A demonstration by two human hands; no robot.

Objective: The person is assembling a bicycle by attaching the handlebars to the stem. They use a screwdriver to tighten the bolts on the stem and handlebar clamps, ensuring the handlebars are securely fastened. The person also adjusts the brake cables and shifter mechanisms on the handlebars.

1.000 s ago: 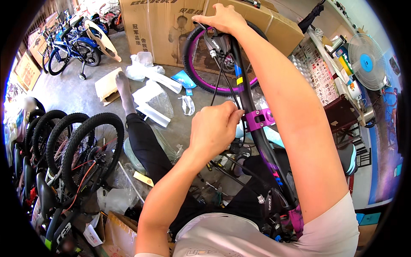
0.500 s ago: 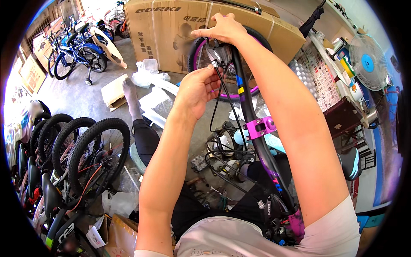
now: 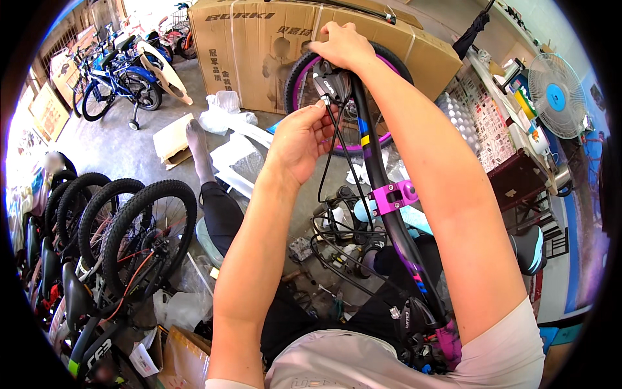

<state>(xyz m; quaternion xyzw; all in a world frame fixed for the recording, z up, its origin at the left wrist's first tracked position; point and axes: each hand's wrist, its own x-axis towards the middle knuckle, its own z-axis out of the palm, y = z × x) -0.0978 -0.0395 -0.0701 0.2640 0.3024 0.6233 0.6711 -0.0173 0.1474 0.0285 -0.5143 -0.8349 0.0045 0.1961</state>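
A black bicycle handlebar [image 3: 379,175] with coloured marks runs from my lap away from me, a magenta stem [image 3: 391,197] clamped at its middle. My right hand [image 3: 346,48] lies over its far end, fingers curled around it and the grip hidden underneath. Just below, a black shifter and brake lever unit [image 3: 334,84] sits on the bar. My left hand [image 3: 299,137] pinches the cable end [image 3: 326,101] where it enters that unit, thumb and index finger together. Black cables [image 3: 324,175] hang down from there. Near my lap are a second shifter unit [image 3: 414,316] and a pink grip [image 3: 448,340].
Behind the handlebar stand a purple-rimmed wheel [image 3: 298,91] and a large cardboard box [image 3: 240,58]. Several bicycles with knobby tyres [image 3: 149,227] crowd the left. A fan [image 3: 556,96] and a cluttered table [image 3: 512,168] are at right. Plastic wrapping [image 3: 227,117] lies on the floor.
My right thumb has drawn in toward the handlebar from its stretched position at the left. My left hand keeps its pinch at the cable end, nearly unmoved.
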